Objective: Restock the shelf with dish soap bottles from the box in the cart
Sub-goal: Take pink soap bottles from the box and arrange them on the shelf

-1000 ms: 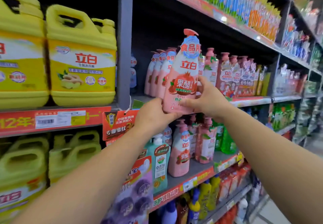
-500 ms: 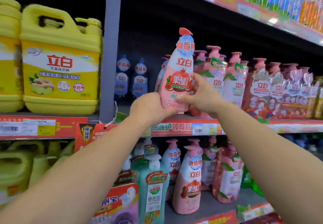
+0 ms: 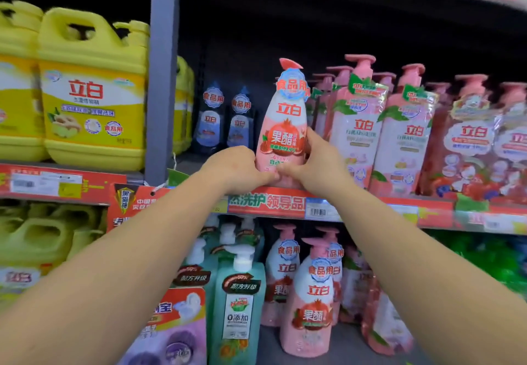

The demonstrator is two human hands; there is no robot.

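Both hands hold one pink dish soap bottle [image 3: 285,125] upright at the front edge of the shelf [image 3: 268,202], its base hidden behind the hands so contact with the shelf cannot be told. The left hand [image 3: 233,169] grips the lower left side, fingers curled round it; the right hand [image 3: 316,162] wraps the lower right side, thumb across the label. Just to its right stand pink pump bottles [image 3: 356,133]; two dark blue bottles [image 3: 225,119] sit further back on its left, and yellow jugs [image 3: 91,93] fill the neighbouring bay
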